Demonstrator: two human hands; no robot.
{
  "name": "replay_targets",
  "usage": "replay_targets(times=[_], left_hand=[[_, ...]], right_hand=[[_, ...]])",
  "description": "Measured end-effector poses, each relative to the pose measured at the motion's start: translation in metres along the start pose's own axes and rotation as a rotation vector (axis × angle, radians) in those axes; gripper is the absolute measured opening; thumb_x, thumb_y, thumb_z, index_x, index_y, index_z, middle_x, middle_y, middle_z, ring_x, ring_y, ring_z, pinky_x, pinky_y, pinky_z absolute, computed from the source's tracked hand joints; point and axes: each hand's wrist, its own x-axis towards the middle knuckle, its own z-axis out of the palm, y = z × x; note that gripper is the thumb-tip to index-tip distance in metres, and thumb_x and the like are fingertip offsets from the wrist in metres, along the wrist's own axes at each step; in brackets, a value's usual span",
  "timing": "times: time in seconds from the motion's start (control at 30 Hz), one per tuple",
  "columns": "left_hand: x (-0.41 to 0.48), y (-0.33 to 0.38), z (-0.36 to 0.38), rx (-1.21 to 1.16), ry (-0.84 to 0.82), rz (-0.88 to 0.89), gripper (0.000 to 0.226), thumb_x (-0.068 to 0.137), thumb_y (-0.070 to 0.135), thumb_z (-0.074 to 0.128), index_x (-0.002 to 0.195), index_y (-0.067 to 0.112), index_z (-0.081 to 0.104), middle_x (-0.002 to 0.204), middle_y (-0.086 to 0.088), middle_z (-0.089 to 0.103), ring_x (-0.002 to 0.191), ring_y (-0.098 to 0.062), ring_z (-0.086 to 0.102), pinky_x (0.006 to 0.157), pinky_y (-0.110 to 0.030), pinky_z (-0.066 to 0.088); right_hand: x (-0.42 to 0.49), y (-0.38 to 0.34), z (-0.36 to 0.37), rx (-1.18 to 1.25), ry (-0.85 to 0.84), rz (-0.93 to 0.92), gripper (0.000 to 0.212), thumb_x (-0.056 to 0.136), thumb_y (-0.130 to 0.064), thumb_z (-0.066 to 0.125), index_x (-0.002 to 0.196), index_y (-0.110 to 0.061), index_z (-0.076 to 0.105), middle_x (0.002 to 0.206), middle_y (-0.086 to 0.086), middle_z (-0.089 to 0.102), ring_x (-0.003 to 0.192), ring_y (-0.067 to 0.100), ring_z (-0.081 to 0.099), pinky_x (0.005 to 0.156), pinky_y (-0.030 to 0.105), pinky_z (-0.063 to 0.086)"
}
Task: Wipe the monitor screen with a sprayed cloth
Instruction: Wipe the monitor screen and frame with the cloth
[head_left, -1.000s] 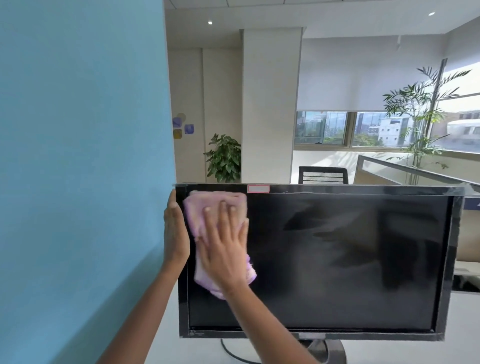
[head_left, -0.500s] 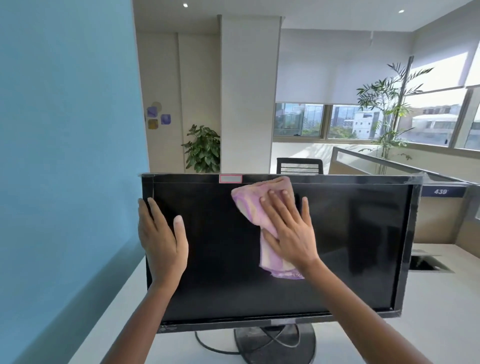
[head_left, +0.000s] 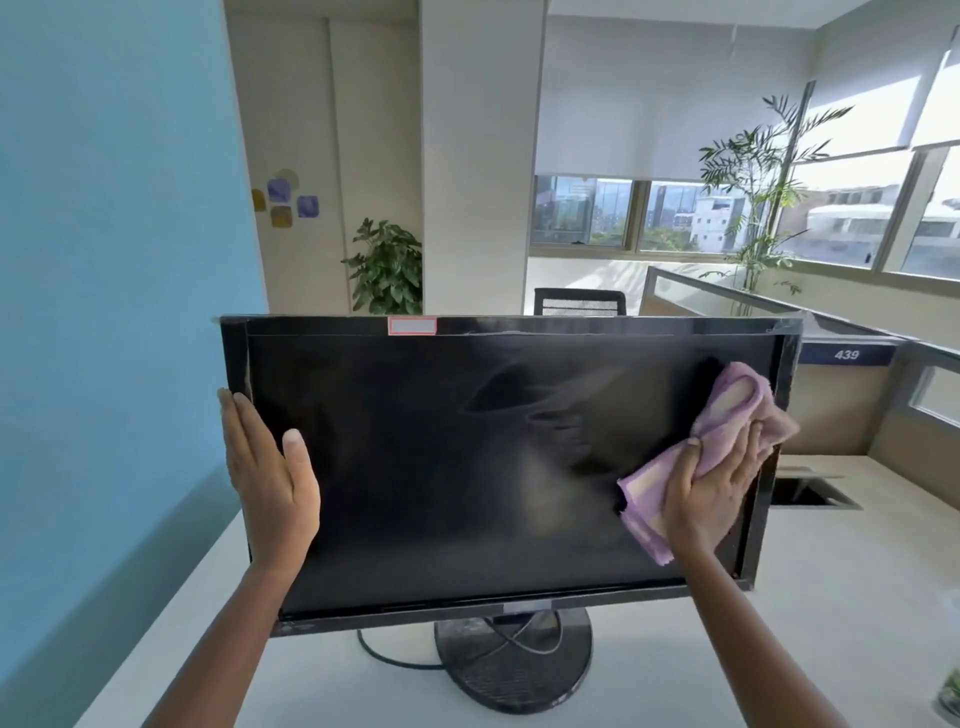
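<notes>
cloth (head_left: 727, 410) has crossed to right edge of monitor (head_left: 415, 467), right hand (head_left: 711, 493) gripping it; left hand (head_left: 270, 478) flat, bracing left edge. top band looks wiped.

The monitor (head_left: 441, 467) stands on the table (head_left: 831, 597) before me — my left grip (head_left: 270, 483) at its left edge. My right grip (head_left: 711, 493) holds the cloth (head_left: 732, 405) at its right edge.
</notes>
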Motion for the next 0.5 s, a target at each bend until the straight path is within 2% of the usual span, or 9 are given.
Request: replay_targets(times=[0.07,0.13,0.27,0.3,0.4,0.5], left_hand=[[-0.010,-0.008,-0.002,-0.048,-0.028,-0.017,0.062,0.092,0.036,0.016,0.145,0.007,0.003,0.157,-0.008,0.001,0.139,-0.003,-0.002,0.114,-0.015,-0.001],[-0.021,-0.017,-0.004,-0.084,-0.055,-0.028,0.060,0.093,0.034,0.016,0.145,0.008,0.003,0.157,-0.005,0.001,0.138,0.002,-0.003,0.109,-0.004,-0.004],[-0.041,-0.036,-0.007,-0.179,-0.092,-0.079,0.059,0.093,0.034,0.015,0.145,0.011,0.003,0.152,0.008,0.001,0.136,0.008,-0.003,0.106,0.001,-0.002],[-0.045,-0.040,-0.009,-0.198,-0.104,-0.090,0.059,0.093,0.036,0.015,0.145,0.011,0.003,0.151,0.010,0.002,0.137,0.007,-0.002,0.106,0.002,-0.002],[-0.054,-0.050,-0.015,-0.248,-0.128,-0.106,0.064,0.090,0.045,0.013,0.145,0.012,0.009,0.150,0.011,0.009,0.140,0.000,0.006,0.109,-0.002,0.004],[-0.062,-0.058,-0.021,-0.305,-0.137,-0.160,0.072,0.085,0.058,0.014,0.144,0.017,0.017,0.148,0.006,0.021,0.137,-0.004,0.019,0.111,-0.016,0.017]], right_hand=[[-0.027,-0.014,0.016,0.078,0.028,0.085,0.071,0.090,-0.048,0.028,0.148,-0.009,0.013,0.157,0.010,0.013,0.145,0.029,0.004,0.117,0.052,0.015],[-0.059,-0.031,0.032,0.114,0.008,0.064,0.069,0.091,-0.044,0.029,0.147,-0.007,0.014,0.156,0.011,0.012,0.145,0.029,0.002,0.118,0.051,0.013],[-0.129,-0.079,0.061,0.101,-0.139,-0.116,0.065,0.090,-0.033,0.033,0.144,0.001,0.019,0.153,0.014,0.014,0.143,0.033,0.004,0.119,0.035,0.000],[-0.147,-0.091,0.068,0.073,-0.195,-0.156,0.065,0.088,-0.030,0.034,0.143,0.003,0.022,0.152,0.017,0.018,0.141,0.036,0.009,0.118,0.038,0.004],[-0.200,-0.126,0.087,-0.102,-0.375,-0.354,0.067,0.079,-0.030,0.038,0.137,0.003,0.032,0.142,0.023,0.040,0.131,0.045,0.032,0.107,0.055,0.028],[-0.246,-0.147,0.100,-0.220,-0.573,-0.659,0.070,0.075,-0.035,0.051,0.138,-0.008,0.034,0.142,0.009,0.047,0.128,0.038,0.044,0.099,0.056,0.039]])
